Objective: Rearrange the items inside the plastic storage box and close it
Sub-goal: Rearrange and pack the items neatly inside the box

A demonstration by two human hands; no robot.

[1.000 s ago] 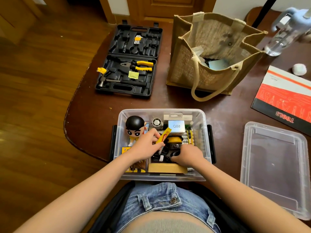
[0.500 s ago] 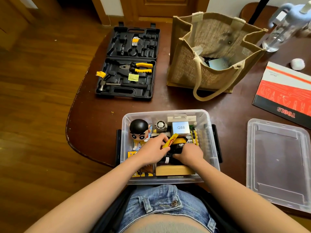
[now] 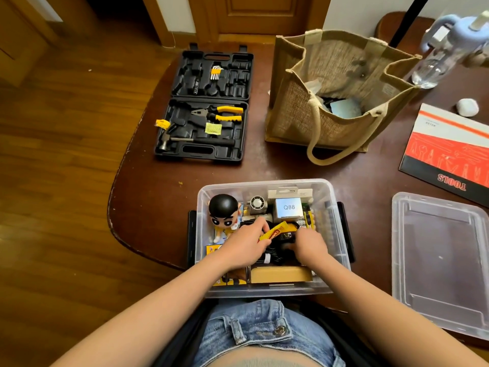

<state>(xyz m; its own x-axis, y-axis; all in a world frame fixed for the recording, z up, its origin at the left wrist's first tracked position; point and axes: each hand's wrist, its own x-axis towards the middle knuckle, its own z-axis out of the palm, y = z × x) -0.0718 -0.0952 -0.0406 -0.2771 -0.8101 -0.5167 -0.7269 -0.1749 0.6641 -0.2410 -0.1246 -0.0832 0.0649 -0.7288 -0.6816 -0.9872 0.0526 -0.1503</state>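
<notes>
The clear plastic storage box [image 3: 336, 234] stands open at the table's near edge, packed with items. Inside are a black-haired figurine [image 3: 223, 211] at the left, a small round fan [image 3: 257, 203], a grey Q88 box [image 3: 288, 207] and a brown cardboard box [image 3: 280, 274] at the front. My left hand [image 3: 244, 246] pinches a yellow packet [image 3: 276, 231] in the middle of the box. My right hand [image 3: 308, 246] reaches down among dark black items [image 3: 277, 254] beside it, fingers curled and hidden. The box's clear lid [image 3: 439, 260] lies flat on the table to the right.
An open black tool case [image 3: 205, 104] with pliers and a hammer lies at the back left. A jute bag [image 3: 336, 94] stands behind the box. A red and white tools booklet [image 3: 449, 149], a water bottle [image 3: 444, 49] and a white ball [image 3: 467, 107] sit at the right.
My left hand has kept hold of the yellow packet and shifted it slightly. My right hand has moved a little forward among the dark items. The camera view has shifted.
</notes>
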